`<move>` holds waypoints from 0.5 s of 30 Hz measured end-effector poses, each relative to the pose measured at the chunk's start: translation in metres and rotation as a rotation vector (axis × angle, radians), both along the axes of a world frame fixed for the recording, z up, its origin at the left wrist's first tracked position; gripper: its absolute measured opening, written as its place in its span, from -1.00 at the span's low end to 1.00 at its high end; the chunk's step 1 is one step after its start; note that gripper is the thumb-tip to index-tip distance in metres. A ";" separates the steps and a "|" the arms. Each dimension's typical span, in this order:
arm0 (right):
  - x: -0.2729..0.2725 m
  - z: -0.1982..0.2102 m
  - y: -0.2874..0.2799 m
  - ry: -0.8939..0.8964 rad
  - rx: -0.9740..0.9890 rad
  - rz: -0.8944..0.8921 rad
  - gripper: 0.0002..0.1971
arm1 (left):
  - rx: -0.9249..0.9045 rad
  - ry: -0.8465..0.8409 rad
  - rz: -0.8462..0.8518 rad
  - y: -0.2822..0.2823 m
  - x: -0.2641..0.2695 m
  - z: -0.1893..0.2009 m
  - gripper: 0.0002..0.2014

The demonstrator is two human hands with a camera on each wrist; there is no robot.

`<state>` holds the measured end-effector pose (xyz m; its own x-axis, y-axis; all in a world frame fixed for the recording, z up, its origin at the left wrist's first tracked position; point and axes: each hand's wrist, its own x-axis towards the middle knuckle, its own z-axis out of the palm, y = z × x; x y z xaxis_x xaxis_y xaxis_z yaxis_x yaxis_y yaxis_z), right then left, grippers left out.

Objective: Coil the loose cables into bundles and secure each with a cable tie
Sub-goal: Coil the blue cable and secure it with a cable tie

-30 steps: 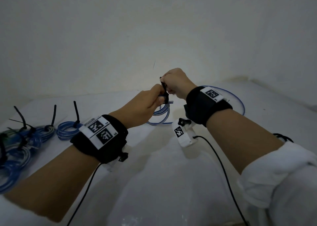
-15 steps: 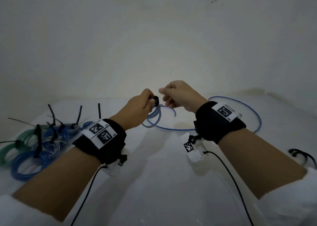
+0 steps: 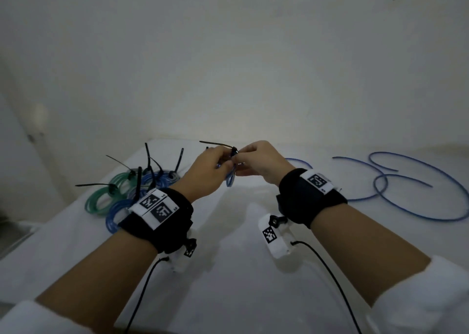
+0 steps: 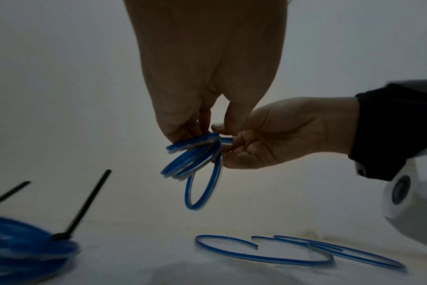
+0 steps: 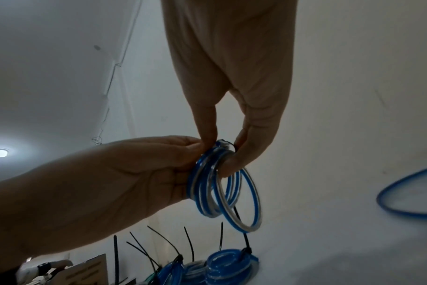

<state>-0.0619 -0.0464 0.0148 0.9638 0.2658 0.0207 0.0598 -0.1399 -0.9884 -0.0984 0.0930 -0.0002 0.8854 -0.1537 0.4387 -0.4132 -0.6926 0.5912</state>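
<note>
Blue coil (image 5: 222,185) hangs in the air between both hands above the white counter (image 3: 228,270), several small loops bunched at their top. The left hand (image 3: 208,171) has its grip clamped on that bunch, fingers curled round the loops. The right hand (image 3: 261,161) pinches the top of the coil between thumb and forefinger, just where a black tie (image 3: 223,146) wraps it; the tie's tail sticks out to the left over the left hand. In the right wrist view one larger loop dangles a little apart from the rest. To the left on the counter lies a heap of tied bundles (image 3: 121,194), blue and green, their black tie tails standing up. To the right, loose cable (image 3: 418,189) lies in wide open curves, well apart from the hands.
</note>
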 end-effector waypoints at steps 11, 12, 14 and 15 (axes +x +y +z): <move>0.026 -0.035 0.071 0.162 0.016 0.108 -0.83 | 0.169 0.157 0.458 0.073 0.013 -0.010 -0.77; 0.027 -0.038 0.075 0.149 -0.021 0.100 -0.82 | 0.175 0.168 0.482 0.075 0.014 -0.012 -0.78; 0.031 -0.043 0.081 0.107 -0.118 0.080 -0.80 | 0.202 0.191 0.510 0.078 0.016 -0.015 -0.79; 0.032 -0.045 0.084 0.088 -0.162 0.075 -0.79 | 0.216 0.204 0.516 0.079 0.016 -0.016 -0.79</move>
